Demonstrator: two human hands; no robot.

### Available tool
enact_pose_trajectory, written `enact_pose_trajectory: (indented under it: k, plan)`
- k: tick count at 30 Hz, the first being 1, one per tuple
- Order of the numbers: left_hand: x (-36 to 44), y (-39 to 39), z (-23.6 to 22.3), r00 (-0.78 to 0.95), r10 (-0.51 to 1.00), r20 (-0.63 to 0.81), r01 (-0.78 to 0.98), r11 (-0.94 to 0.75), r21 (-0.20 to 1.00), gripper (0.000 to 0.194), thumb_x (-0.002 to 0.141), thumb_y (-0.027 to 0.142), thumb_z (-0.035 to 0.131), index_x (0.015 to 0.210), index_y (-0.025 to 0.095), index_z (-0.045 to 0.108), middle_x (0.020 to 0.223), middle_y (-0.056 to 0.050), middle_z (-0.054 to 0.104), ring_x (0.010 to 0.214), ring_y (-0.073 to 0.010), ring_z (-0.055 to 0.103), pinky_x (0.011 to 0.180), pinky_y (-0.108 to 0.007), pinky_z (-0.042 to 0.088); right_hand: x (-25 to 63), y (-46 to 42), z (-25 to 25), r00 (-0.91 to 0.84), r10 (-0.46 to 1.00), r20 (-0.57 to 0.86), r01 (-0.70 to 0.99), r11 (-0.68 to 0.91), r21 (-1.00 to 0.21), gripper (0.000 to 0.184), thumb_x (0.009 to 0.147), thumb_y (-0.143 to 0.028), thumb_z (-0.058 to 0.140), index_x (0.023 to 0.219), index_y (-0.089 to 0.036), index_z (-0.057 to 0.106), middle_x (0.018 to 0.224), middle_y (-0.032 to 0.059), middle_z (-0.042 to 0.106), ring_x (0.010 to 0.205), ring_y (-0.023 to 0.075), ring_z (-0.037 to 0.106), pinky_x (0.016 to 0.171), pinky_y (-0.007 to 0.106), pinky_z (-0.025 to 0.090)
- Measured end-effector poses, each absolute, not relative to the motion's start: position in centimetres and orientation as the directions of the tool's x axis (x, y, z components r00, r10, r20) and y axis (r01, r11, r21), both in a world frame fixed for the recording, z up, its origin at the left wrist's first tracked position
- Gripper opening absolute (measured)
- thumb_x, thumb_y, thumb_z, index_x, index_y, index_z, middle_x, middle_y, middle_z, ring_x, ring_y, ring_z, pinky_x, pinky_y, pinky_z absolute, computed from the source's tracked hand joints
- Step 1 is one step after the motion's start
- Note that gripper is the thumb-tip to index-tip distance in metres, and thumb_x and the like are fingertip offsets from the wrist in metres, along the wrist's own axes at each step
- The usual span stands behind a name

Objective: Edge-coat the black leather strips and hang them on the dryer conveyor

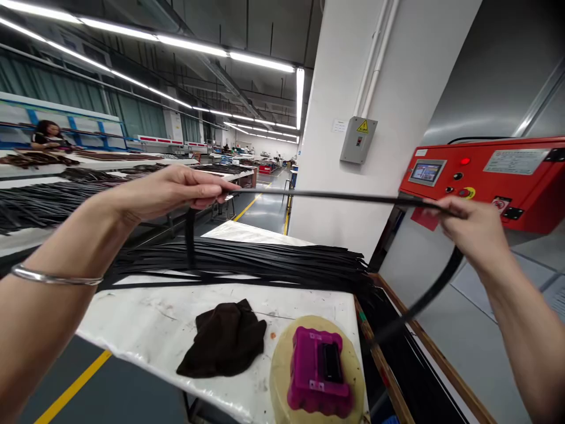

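My left hand [172,191] and my right hand [465,227] both pinch a long black strap [335,196], holding it nearly level above the table. Its ends droop below each hand. Under it, a bundle of similar black straps [238,265] lies across a white-covered table [132,318]. On that table, nearer me, are a crumpled dark brown cloth [223,340] and a magenta block with a black slot [318,371] on a round beige pad [282,377]. A metal bangle [57,275] circles my left wrist.
A wood-edged bin [384,365] holding black straps stands right of the table. A red control cabinet [481,182] and a grey electrical box [358,139] are beyond my right hand. A seated co-worker [47,135] is at far left, behind long tables of straps [44,203].
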State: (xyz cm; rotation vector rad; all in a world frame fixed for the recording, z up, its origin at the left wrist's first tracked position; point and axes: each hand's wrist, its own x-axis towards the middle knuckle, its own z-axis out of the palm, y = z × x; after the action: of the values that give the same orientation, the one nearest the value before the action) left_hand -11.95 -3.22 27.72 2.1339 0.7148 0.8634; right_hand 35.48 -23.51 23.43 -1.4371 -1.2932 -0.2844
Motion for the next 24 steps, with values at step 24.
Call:
enact_pose_trajectory:
  k: [24]
  plan:
    - [4.0,-15.5,13.9,0.957,0.285,0.062,0.143,-0.643,0.753,0.024,0.085,0.026,0.066,0.107,0.020,0.076,0.096,-0.005,0.065,0.083,-0.0144,0.059,0.071,-0.021,0.045,28.2,-29.7,5.4,-0.052,0.874,0.484,0.644,0.399,-0.652,0.028,0.095,-0.037,0.060,0.120,-0.030,0.069,0.106,0.0041,0.065,0.096,0.0187,0.063,0.086,0.028,0.048]
